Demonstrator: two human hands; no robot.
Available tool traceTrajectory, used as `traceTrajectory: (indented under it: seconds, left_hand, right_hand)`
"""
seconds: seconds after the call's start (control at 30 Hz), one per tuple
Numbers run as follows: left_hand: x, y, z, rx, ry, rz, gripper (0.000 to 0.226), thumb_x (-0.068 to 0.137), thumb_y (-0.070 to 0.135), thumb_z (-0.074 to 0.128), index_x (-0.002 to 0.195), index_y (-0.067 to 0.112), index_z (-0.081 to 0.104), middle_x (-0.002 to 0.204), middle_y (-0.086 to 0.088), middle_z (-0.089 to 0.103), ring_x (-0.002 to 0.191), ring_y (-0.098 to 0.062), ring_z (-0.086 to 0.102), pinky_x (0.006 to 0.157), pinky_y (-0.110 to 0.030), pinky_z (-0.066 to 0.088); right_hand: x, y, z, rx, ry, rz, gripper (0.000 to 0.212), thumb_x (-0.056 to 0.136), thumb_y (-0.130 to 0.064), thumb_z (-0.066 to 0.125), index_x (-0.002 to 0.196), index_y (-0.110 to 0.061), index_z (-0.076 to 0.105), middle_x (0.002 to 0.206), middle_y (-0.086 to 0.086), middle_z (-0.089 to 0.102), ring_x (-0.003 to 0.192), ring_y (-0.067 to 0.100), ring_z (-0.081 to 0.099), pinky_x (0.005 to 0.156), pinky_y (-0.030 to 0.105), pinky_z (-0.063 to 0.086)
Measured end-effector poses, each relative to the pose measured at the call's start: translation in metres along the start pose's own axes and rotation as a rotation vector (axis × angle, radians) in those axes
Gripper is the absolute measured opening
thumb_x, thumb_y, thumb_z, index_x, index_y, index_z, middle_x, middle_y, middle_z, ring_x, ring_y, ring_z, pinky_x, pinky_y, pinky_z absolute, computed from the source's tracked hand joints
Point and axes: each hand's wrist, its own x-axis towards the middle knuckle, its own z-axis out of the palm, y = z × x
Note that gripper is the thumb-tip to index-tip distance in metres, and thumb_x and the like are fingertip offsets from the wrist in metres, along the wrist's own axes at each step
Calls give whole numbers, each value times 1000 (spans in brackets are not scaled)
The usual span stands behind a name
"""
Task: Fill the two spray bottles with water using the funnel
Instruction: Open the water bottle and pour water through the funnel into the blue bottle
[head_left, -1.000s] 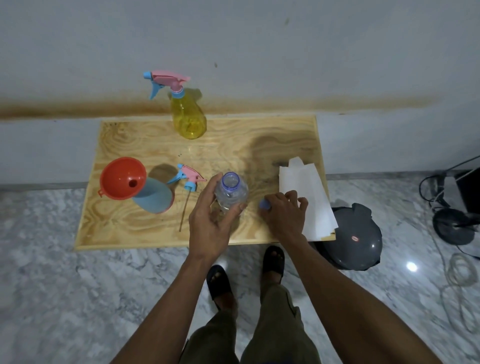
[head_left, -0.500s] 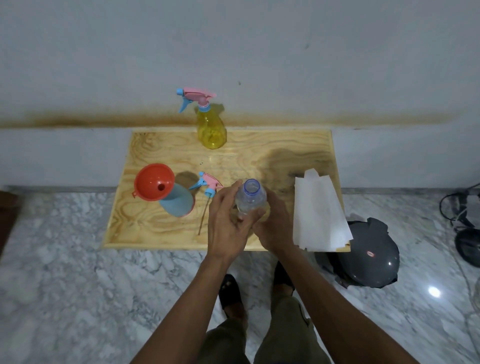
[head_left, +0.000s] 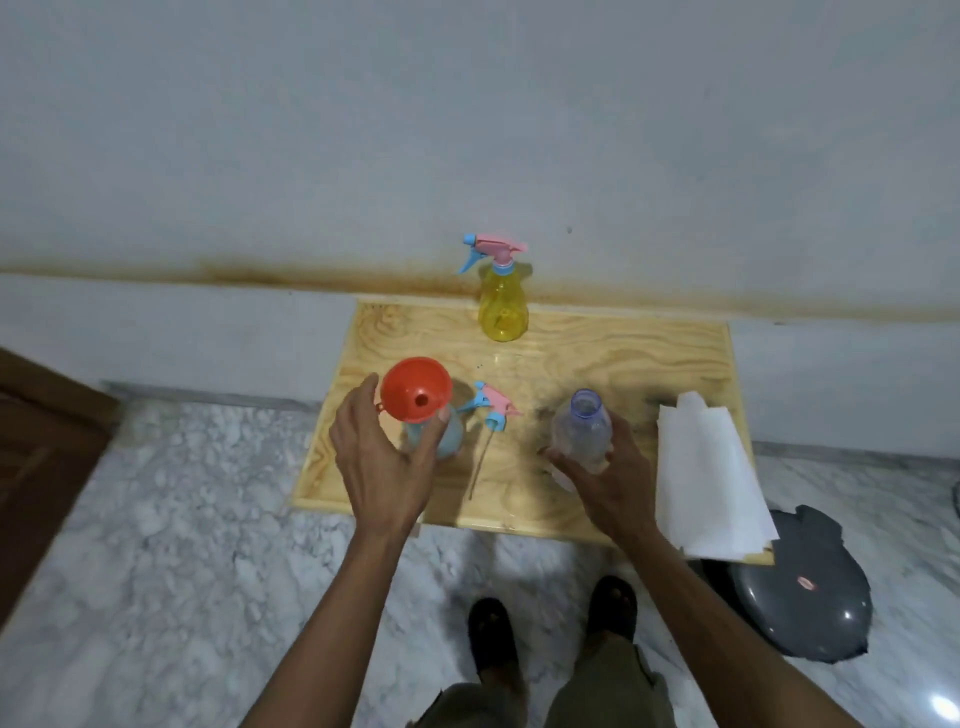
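Observation:
An orange funnel sits in the neck of a blue spray bottle at the front left of the wooden table. My left hand curls round that bottle just below the funnel, thumb on its right side. My right hand grips a clear, uncapped water bottle, upright on the table. The blue bottle's pink and blue spray head lies loose between my hands, its tube pointing toward me. A yellow spray bottle with its head on stands at the back by the wall.
White paper towels lie on the table's right end, overhanging the front edge. A grey bin lid sits on the marble floor at the right. A brown door is at the left. My feet stand below the table's front edge.
My left hand let go of the water bottle and moved left to the blue bottle under the funnel. My right hand took hold of the water bottle. The view shifted left.

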Motion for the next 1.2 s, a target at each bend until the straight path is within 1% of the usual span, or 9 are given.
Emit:
traceTrajectory:
  seconds: [0.07, 0.2, 0.3, 0.37, 0.5, 0.67, 0.83, 1.03, 1.2]
  left_hand:
    - [15, -12, -2, 15, -101, -49, 93, 76, 62, 76, 149, 19, 38, 150, -8, 42, 140, -26, 33, 112, -52, 37]
    - [37, -20, -3, -4, -293, -105, 109, 67, 76, 68, 154, 22, 31, 157, -6, 39, 144, -29, 34, 112, -57, 37]
    - [46, -19, -2, -32, -357, -104, 112, 64, 74, 70, 155, 23, 30, 155, -4, 41, 143, -28, 38, 112, -57, 38]
    - [49, -19, 0, -31, -381, -92, 109, 67, 68, 73, 155, 21, 30, 155, -4, 41, 142, -28, 39, 112, -56, 37]
    - [53, -21, 2, -39, -395, -69, 105, 70, 61, 80, 154, 17, 34, 152, -6, 44, 139, -27, 43, 110, -49, 41]
    - [56, -22, -2, -45, -435, -56, 111, 62, 72, 71, 152, 16, 37, 148, -3, 47, 134, -22, 48, 110, -41, 42]
    - [64, -22, -4, -43, -491, -50, 99, 74, 43, 87, 154, 17, 35, 146, -1, 46, 133, -17, 46, 106, -28, 36]
    - [72, -22, -7, -40, -531, -38, 109, 61, 56, 82, 153, 20, 38, 142, 1, 49, 126, -13, 48, 107, -30, 40]
    - [76, -24, -7, -32, -555, -22, 99, 69, 39, 91, 152, 19, 40, 139, 3, 50, 122, -10, 48, 103, -25, 38]
  right_hand:
    - [-2, -9, -2, -7, 2, -30, 75, 66, -47, 90, 128, -25, 54, 116, -4, 65, 101, 17, 63, 84, 35, 53]
    - [-7, -42, -8, 12, 19, -142, 71, 73, -38, 85, 131, -13, 51, 113, -5, 58, 93, -4, 56, 77, 5, 43]
    - [-4, -67, -7, 37, 18, -258, 69, 79, -36, 80, 130, -1, 50, 110, -6, 56, 98, -24, 52, 78, -3, 38]
    - [3, -81, -4, 28, -31, -300, 70, 77, -33, 78, 131, -2, 47, 109, -11, 54, 98, -26, 51, 75, -4, 38]
    - [23, -97, 2, -45, -163, -365, 70, 78, -27, 85, 132, -9, 44, 110, -27, 51, 94, -22, 55, 73, -1, 41]
    - [50, -101, 10, -144, -349, -432, 73, 80, -37, 82, 137, -20, 39, 120, -6, 64, 96, 10, 66, 78, 30, 54]
    - [71, -98, 16, -327, -505, -511, 74, 84, -45, 75, 142, -23, 34, 129, 0, 61, 104, 21, 64, 76, 28, 46]
    - [88, -94, 19, -574, -653, -516, 81, 83, -56, 68, 146, -27, 26, 139, 1, 55, 119, 27, 58, 86, 43, 53]
    - [87, -98, 22, -723, -720, -528, 82, 85, -50, 69, 147, -23, 23, 139, 3, 52, 117, 28, 57, 82, 44, 54]
